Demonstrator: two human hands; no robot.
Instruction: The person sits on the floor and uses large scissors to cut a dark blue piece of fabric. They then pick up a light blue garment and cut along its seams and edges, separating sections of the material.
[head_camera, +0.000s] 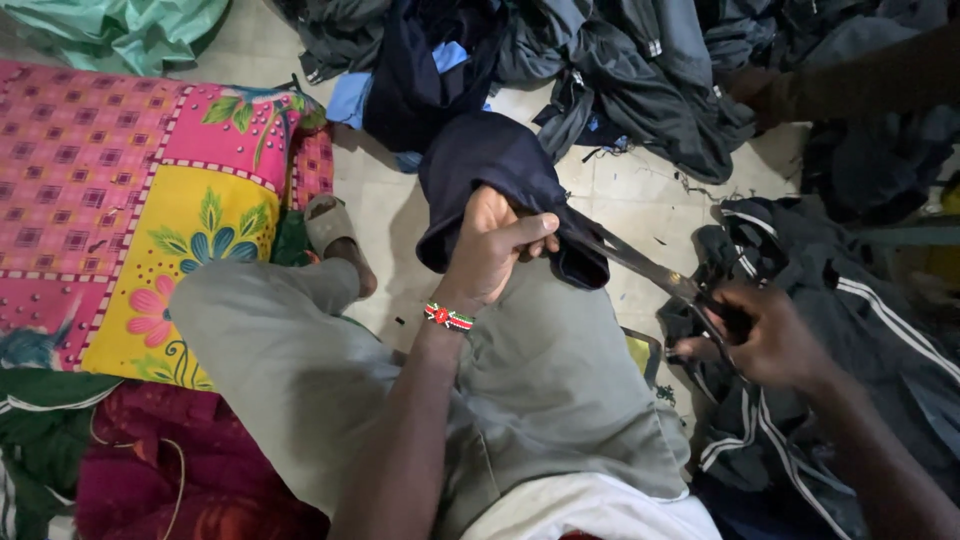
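Left hand: I am gripping the dark navy garment (500, 170) with my left hand (490, 250), fingers curled and pressed together around a bunched fold of the cloth, thumb lying across the top.
Right hand: I am holding a pair of scissors (640, 262) in my right hand (765, 335), fingers closed through and around the dark handles.
Scissors: the blades are pointing up and to the left, their tips reaching into the fold of cloth just beside my left thumb; I cannot tell how far the blades are parted.
Garment: it is hanging up over my left hand above my knees, its lower edge drooping toward my grey trousers (540, 380).
Wrist: I am wearing a beaded bracelet (449, 317) in red, white, green and black on my left wrist.
Seat: I am sitting on the pale tiled floor (640, 190), one leg bent, a grey sandal (328, 222) showing on my foot.
Left of me: a bright pink and yellow flowered cloth (130, 190) is lying spread out, touching my leg.
Right of me: a dark jacket with white stripes (850, 330) is lying under my right forearm.
Ahead: a heap of dark clothes (620, 70) is piled across the floor.
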